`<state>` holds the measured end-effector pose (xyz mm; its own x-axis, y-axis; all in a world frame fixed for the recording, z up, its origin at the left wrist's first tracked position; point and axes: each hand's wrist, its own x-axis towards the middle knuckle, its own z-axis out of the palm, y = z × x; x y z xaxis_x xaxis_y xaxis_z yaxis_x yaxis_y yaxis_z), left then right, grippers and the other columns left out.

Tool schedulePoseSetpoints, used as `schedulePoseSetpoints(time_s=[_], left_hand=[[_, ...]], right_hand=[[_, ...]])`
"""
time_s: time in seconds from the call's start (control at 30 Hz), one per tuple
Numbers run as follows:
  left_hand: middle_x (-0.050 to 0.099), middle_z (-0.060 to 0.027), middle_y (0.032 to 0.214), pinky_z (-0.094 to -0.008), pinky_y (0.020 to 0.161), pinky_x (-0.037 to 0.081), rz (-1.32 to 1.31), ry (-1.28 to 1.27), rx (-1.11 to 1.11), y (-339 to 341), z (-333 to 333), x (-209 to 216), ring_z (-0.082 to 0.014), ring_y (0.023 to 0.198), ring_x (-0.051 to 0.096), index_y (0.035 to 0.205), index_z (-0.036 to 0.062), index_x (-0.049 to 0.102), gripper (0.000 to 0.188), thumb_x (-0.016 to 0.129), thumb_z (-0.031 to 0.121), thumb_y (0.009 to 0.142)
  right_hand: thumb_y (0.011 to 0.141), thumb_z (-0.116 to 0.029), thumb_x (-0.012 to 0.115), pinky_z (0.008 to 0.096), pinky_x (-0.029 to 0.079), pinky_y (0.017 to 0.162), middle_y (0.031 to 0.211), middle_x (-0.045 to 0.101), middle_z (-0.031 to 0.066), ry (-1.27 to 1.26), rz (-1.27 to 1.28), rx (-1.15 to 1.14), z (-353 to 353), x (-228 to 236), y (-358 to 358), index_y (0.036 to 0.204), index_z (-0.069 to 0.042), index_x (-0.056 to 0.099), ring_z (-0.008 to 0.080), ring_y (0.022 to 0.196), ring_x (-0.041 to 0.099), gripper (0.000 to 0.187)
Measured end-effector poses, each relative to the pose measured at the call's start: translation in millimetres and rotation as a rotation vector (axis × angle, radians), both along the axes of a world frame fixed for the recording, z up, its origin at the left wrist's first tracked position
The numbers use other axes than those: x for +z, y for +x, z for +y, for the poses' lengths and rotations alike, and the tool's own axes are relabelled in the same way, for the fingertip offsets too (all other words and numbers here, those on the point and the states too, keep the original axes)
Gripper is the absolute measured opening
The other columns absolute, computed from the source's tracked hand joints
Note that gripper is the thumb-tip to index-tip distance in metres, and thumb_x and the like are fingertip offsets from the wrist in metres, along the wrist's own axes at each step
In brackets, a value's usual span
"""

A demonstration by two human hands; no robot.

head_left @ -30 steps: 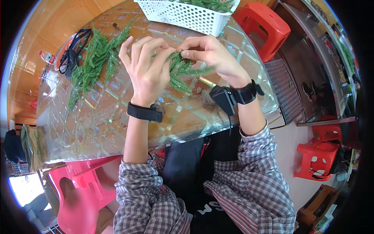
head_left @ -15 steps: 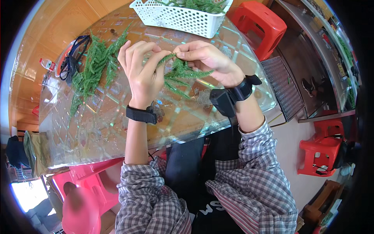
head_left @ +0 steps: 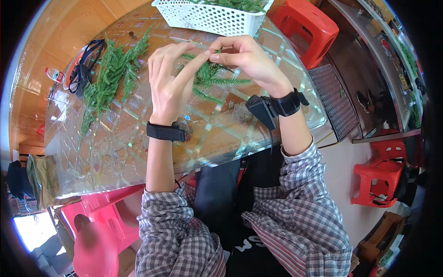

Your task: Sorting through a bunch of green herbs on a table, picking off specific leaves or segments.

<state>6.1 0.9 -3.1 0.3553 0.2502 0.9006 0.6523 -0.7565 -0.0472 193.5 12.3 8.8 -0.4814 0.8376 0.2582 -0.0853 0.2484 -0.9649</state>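
Note:
Over the table, both of my hands meet at the top of a feathery green sprig (head_left: 210,76). My left hand (head_left: 171,83) is closed on it, its index finger reaching across; the thumb is hidden behind. With thumb and index finger, my right hand (head_left: 251,60) pinches the sprig's upper end. Several side shoots hang down and spread to the right below the fingers. A pile of similar green sprigs (head_left: 110,74) lies on the table to the left. At the far edge, a white perforated basket (head_left: 207,21) holds more greenery (head_left: 235,4).
Glass covers the patterned table (head_left: 115,157). Dark straps (head_left: 83,74) and a small bottle (head_left: 54,75) are at the far left. Red stools (head_left: 307,30) stand at the right, with a pink chair (head_left: 99,217) at lower left. A dark ridged panel (head_left: 333,101) sits beside the table.
Both hands have risen slightly and shifted at the sprig's top; my left index finger now stretches straighter toward the right hand. The sprig's shoots have turned a little.

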Motion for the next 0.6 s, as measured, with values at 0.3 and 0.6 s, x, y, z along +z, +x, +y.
schedulePoseSetpoints(time_s=[0.3,0.6], left_hand=[[0.060,-0.0006,0.091,-0.0360,0.078,0.043,0.044,0.058,-0.053,-3.8,-0.3,0.2,-0.0206,0.085,0.054,0.092,0.0103,0.068,0.040,0.063,0.000,0.054],[0.061,-0.0006,0.087,-0.0388,0.080,0.046,0.032,0.081,-0.095,-4.1,-1.2,-0.1,-0.0192,0.081,0.054,0.090,0.0083,0.068,0.038,0.067,0.001,0.053]], right_hand=[[0.086,-0.017,0.059,0.0154,0.029,0.050,0.072,0.055,-0.0064,-0.215,0.038,0.085,0.7,-1.7,6.3,0.091,-0.003,0.064,-0.0006,0.060,0.043,0.015],[0.085,-0.017,0.061,0.0163,0.021,0.044,0.067,0.049,-0.0091,-0.206,0.029,0.101,-5.6,6.3,6.7,0.090,-0.005,0.063,-0.0021,0.052,0.034,0.013]])
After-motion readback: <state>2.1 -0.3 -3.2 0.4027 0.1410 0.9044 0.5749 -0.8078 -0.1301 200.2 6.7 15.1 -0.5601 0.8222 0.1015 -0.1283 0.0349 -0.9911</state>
